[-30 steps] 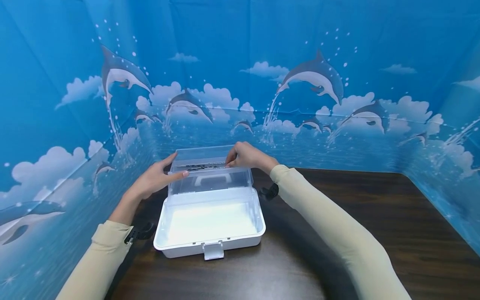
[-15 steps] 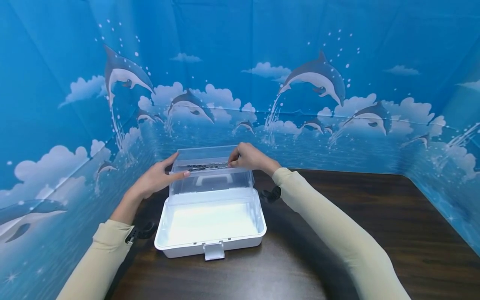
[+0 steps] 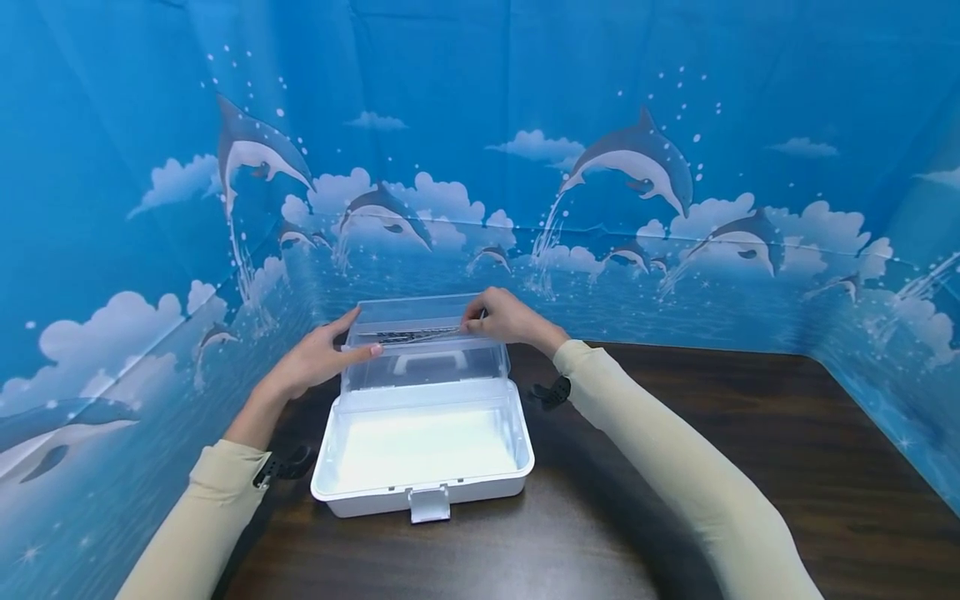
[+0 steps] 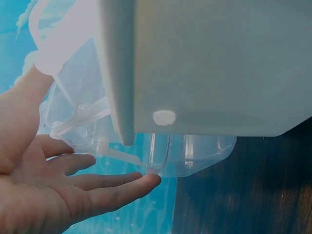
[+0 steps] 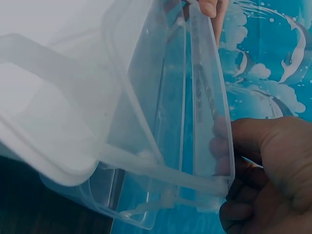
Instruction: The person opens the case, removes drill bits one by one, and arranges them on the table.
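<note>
A white plastic box [image 3: 375,504] stands with its translucent lid [image 3: 375,379] folded back. Above the lid is a clear tray [image 5: 202,161] bearing several thin, spiral rods that look like drill bits [image 3: 408,337]. My left hand [image 3: 318,354] is at the tray's left end, thumb along its front rim, other fingers spread near its side; in the left wrist view the left hand [image 4: 53,190] has a fingertip touching clear plastic. My right hand [image 3: 498,317] pinches one drill bit at the tray's right end. In the right wrist view the right hand [image 5: 273,165] partly shows through the tray wall.
The box's white main compartment [image 3: 431,446] faces me, with a latch [image 3: 429,504] hanging at its front. A dark wooden table [image 3: 675,467] lies under it. A blue dolphin-printed cloth [image 3: 465,125] hangs around the back and sides.
My right hand has shifted slightly right, and one drill bit now slants up toward its fingers. My left hand keeps its place at the tray.
</note>
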The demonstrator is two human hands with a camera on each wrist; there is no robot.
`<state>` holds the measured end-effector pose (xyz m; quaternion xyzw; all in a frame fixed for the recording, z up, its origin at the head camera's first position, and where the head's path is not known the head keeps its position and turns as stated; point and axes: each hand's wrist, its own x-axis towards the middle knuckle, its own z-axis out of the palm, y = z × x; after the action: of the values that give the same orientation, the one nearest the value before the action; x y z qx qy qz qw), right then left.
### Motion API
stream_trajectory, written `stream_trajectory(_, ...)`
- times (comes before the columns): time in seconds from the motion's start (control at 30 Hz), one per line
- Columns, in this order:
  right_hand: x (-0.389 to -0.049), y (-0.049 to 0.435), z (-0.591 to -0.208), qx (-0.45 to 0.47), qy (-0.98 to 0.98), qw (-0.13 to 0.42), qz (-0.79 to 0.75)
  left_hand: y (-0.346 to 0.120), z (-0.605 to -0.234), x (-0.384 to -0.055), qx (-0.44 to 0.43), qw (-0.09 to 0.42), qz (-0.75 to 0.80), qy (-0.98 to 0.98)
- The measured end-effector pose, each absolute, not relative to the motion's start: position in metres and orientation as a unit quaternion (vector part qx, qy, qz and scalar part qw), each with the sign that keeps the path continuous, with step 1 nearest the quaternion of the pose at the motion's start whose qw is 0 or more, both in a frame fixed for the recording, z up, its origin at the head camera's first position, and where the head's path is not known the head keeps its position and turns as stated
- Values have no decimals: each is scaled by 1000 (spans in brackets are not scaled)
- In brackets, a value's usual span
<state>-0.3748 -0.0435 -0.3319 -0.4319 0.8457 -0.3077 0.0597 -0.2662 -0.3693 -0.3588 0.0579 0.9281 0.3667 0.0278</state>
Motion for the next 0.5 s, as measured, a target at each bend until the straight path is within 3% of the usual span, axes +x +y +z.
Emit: stream_trajectory(0.5, -368, -23, -335, -410, 843, 30, -348, -371, -362, -269, 68, 32, 378, 923)
